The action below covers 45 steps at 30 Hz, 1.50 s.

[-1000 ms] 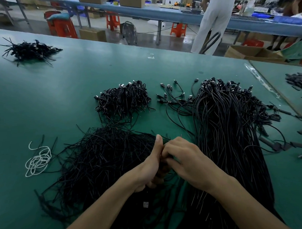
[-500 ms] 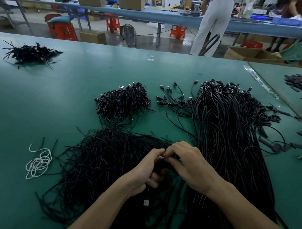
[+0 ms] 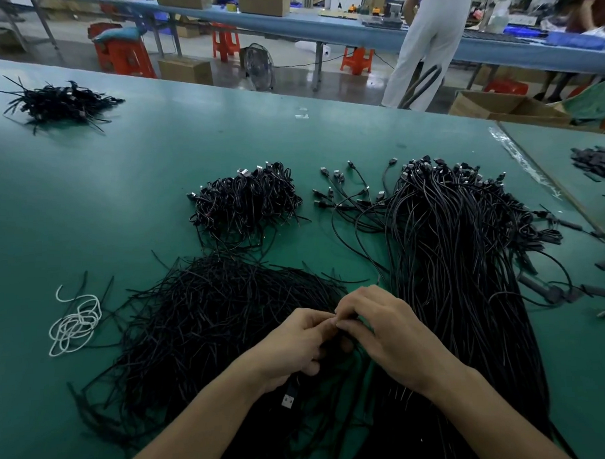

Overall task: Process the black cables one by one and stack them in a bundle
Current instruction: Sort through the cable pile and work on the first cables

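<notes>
Head view: left hand and right hand meet fingertip to fingertip low centre, fingers curled, both pinching one black cable just above the heaps; its USB plug hangs under the left palm. Loose heap of thin black strands lies left of the hands, long cables laid out on the right, stack of coiled bundles farther back on the green table. White cord coiled at left.

Forearms bare to frame edge; left hand, right hand bare.
</notes>
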Tool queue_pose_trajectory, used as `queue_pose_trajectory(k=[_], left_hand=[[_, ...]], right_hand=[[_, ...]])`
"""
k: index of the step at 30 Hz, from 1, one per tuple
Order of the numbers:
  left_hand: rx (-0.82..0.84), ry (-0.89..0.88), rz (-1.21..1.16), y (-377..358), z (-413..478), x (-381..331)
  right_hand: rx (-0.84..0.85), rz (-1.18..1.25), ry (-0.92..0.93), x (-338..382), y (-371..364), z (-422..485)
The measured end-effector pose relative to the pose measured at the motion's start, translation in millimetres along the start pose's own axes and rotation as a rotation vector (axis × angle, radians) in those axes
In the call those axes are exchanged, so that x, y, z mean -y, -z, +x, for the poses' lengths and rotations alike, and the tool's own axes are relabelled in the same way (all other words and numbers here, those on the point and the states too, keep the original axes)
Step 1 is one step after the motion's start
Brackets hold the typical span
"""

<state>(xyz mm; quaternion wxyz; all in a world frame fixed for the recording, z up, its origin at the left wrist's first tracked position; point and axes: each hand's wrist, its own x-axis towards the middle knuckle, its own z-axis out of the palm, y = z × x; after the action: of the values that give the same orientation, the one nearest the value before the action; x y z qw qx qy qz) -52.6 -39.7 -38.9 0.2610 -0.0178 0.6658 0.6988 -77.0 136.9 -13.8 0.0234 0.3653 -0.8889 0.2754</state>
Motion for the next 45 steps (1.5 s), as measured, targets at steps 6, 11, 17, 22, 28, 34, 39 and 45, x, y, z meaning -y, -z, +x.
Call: queue_pose_trajectory(k=[6, 11, 17, 22, 28, 34, 39, 45], left_hand=[[-0.05, -0.049, -0.011, -2.7, -3.0, -1.6], [-0.108, -0.036, -0.096, -4.2, 0.0, 1.5], [-0.091, -0.004, -0.071, -0.6, 1.9, 2.5], [-0.061, 0.046, -0.184, 1.4, 4.3, 0.5], [-0.125, 0.006, -0.457, -2.8, 3.7, -4.4], [-0.307, -0.275, -0.368, -19.2, 0.7, -16.6], [-0.284, -0.53, -0.317, -17.7, -7.8, -18.4], [-0.309, -0.648, 0.2, 0.9, -16.2, -15.6]], right_hand=[[0.018, -0.154, 0.041, 10.7, 2.2, 2.7], [0.014, -0.07, -0.074, 11.7, -2.5, 5.3], [0.022, -0.07, -0.068, 11.8, -4.0, 5.7], [0.07, -0.093, -0.017, 10.4, -1.4, 7.1], [-0.086, -0.025, -0.034, 18.6, -10.2, 2.2], [-0.525, 0.454, -0.382, 38.9, -23.9, 6.6], [-0.477, 1.256, -0.594, 44.8, -12.3, 12.0], [-0.38, 1.615, -0.707, 34.9, 0.9, 6.2]])
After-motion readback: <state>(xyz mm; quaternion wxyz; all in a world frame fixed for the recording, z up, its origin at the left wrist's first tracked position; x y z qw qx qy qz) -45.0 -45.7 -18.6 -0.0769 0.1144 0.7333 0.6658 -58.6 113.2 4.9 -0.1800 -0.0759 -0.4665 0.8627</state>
